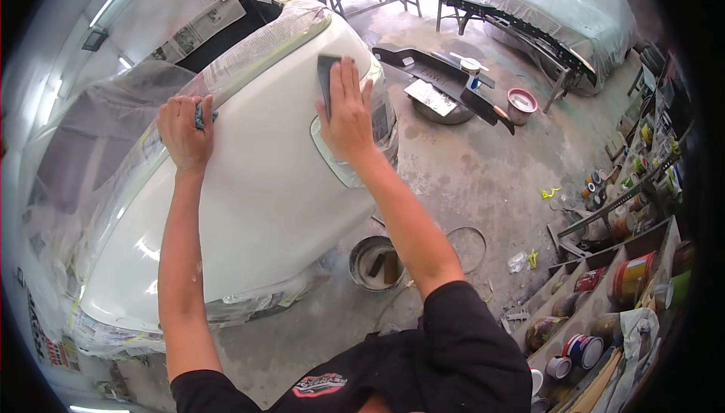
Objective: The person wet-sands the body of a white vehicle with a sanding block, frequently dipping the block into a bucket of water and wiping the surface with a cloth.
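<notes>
A white car body panel [249,186] fills the left and middle, its edges masked with newspaper [249,61] and clear plastic film [98,141]. My right hand [349,114] lies over a dark grey sheet of sandpaper [326,80], pressing it against the panel just above the fuel-flap recess [332,157]. The sheet's left part sticks out beyond my fingers. On the panel's upper left edge, my left hand [183,133] is closed around a small crumpled bluish cloth [201,114], mostly hidden by the fingers.
Below the panel stands a bucket [376,263] with dark blocks in it. A black bumper [445,84] lies past the car's rear, near a pink-rimmed bucket [521,103]. Shelves of paint cans [633,281] line the right. A plastic-covered car [563,12] stands behind.
</notes>
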`<state>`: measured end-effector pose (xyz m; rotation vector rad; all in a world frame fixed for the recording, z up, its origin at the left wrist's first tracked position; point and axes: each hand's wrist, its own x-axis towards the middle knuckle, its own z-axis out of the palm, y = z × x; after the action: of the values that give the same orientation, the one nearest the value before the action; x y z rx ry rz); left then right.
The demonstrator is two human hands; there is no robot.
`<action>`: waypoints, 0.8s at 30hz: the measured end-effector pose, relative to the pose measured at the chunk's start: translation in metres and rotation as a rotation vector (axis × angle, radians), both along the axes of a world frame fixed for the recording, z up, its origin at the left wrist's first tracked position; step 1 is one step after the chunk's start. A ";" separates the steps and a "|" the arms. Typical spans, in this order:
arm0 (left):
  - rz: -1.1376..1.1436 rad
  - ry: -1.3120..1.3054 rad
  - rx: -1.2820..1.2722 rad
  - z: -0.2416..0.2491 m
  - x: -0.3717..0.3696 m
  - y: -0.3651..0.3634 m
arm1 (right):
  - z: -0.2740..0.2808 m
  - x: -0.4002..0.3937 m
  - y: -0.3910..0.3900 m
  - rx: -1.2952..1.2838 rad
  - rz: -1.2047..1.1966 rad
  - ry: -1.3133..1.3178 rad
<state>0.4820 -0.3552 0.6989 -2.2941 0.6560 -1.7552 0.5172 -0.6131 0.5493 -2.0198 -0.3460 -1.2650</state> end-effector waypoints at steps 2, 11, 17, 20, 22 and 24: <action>-0.017 0.009 0.006 0.000 -0.001 0.002 | 0.034 0.022 -0.004 0.058 0.049 -0.037; -0.063 0.025 -0.025 0.000 -0.005 -0.001 | 0.043 0.018 -0.020 -0.013 0.009 0.023; -0.049 0.027 -0.067 -0.001 -0.003 0.003 | 0.029 -0.004 0.039 -0.126 -0.071 -0.027; -0.048 0.015 -0.068 -0.001 -0.006 0.000 | 0.008 -0.052 0.091 -0.297 0.052 0.019; -0.072 0.002 -0.067 0.000 -0.006 0.001 | 0.015 -0.030 0.059 -0.256 -0.121 0.055; -0.066 0.010 -0.087 0.002 -0.004 -0.001 | 0.032 0.003 0.034 -0.106 -0.192 0.115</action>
<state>0.4784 -0.3560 0.7006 -2.3653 0.6764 -1.8377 0.5205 -0.5794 0.5810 -2.2494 -0.1701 -1.2604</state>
